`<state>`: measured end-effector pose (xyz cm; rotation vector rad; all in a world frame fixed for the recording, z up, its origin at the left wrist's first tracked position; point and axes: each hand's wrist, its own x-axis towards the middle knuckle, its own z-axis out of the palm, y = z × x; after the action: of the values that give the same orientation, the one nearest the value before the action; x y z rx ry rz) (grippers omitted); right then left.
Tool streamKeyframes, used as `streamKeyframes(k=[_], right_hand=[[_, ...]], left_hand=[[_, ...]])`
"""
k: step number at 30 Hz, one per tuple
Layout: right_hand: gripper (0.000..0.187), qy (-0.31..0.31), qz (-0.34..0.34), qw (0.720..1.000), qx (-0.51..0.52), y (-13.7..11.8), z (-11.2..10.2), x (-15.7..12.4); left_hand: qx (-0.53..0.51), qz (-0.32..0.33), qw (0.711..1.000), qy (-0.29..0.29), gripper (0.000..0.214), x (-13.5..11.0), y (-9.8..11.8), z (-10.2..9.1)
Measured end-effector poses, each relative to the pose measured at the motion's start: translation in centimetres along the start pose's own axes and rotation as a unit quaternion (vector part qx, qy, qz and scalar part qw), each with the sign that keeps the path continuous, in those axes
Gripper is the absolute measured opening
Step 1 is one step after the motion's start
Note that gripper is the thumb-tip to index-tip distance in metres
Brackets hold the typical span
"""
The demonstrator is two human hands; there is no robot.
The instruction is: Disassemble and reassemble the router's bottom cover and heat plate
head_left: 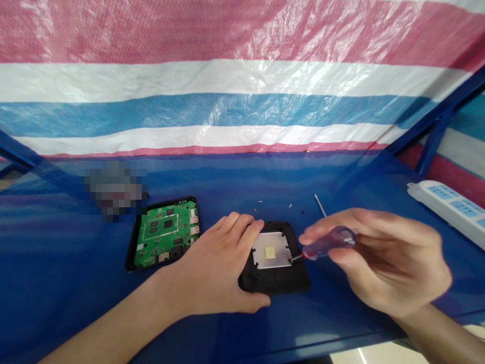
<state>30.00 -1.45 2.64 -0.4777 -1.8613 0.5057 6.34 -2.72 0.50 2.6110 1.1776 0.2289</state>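
Note:
In the head view, my left hand (pixel 217 265) grips the left side of a black plastic cover (pixel 280 284), thumb at its near edge and fingers at its far edge. A silvery metal plate (pixel 279 239) with a small yellowish pad (pixel 270 252) lies inside the cover. My right hand (pixel 397 263) pinches a screwdriver (pixel 330 243) by its clear purplish handle. The screwdriver is tilted, its tip at the plate's lower right corner. Left of my left hand, a green circuit board (pixel 166 232) sits in a black case (pixel 132 253).
Several tiny screws (pixel 290 206) lie beyond the cover. A thin metal shaft (pixel 320 205) lies partly behind my right hand. A white power strip (pixel 450 207) is at the right, and a pixelated object (pixel 113 192) at the left. Striped sheeting (pixel 212 111) hangs behind the blue table (pixel 227 338).

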Motion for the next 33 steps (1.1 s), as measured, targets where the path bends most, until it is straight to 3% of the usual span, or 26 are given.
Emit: streamKeyframes(k=[3, 6, 9, 12, 14, 17, 21, 24, 26, 29, 33], right_hand=[[0.042, 0.026, -0.035, 0.999, -0.02, 0.15, 0.05, -0.13], [0.028, -0.001, -0.045, 0.998, -0.054, -0.04, -0.2, -0.43], [0.041, -0.033, -0.004, 0.998, -0.056, -0.26, -0.19, -0.61], [0.053, 0.008, -0.008, 0.999, -0.032, -0.05, 0.03, -0.55], [0.045, 0.034, -0.031, 0.998, -0.035, 0.18, -0.02, -0.55], [0.024, 0.02, -0.038, 0.997, -0.064, 0.16, -0.43, -0.72], [0.037, -0.026, -0.001, 0.998, -0.066, -0.35, -0.51, -0.8], [0.049, 0.007, 0.001, 1.0, -0.017, -0.3, -0.11, -0.55], [0.042, 0.034, -0.019, 0.999, -0.02, -0.09, -0.01, -0.42], [0.028, 0.013, -0.042, 0.997, -0.064, 0.0, -0.23, -0.5], [0.042, -0.034, 0.008, 0.997, -0.062, -0.32, -0.37, -0.77]], left_hand=[[0.005, -0.005, 1.0, -0.009, 0.099, 0.06, 0.05, -0.14], [0.007, -0.003, 1.0, -0.01, 0.1, 0.07, 0.12, -0.13], [0.008, 0.004, 1.0, -0.003, 0.1, 0.0, 0.04, 0.03], [0.006, 0.007, 1.0, 0.001, 0.101, -0.09, -0.15, 0.22], [0.003, 0.006, 1.0, 0.003, 0.101, -0.14, -0.26, 0.3], [-0.001, 0.005, 1.0, 0.006, 0.1, -0.18, -0.32, 0.32], [-0.007, 0.008, 1.0, 0.007, 0.097, -0.14, -0.28, 0.22], [-0.006, 0.006, 1.0, 0.007, 0.096, -0.11, -0.24, 0.12], [-0.006, 0.005, 1.0, 0.004, 0.096, -0.1, -0.21, 0.05], [-0.014, 0.004, 1.0, 0.004, 0.094, -0.07, -0.21, -0.06], [-0.011, 0.006, 1.0, 0.002, 0.096, -0.09, -0.27, -0.07]])
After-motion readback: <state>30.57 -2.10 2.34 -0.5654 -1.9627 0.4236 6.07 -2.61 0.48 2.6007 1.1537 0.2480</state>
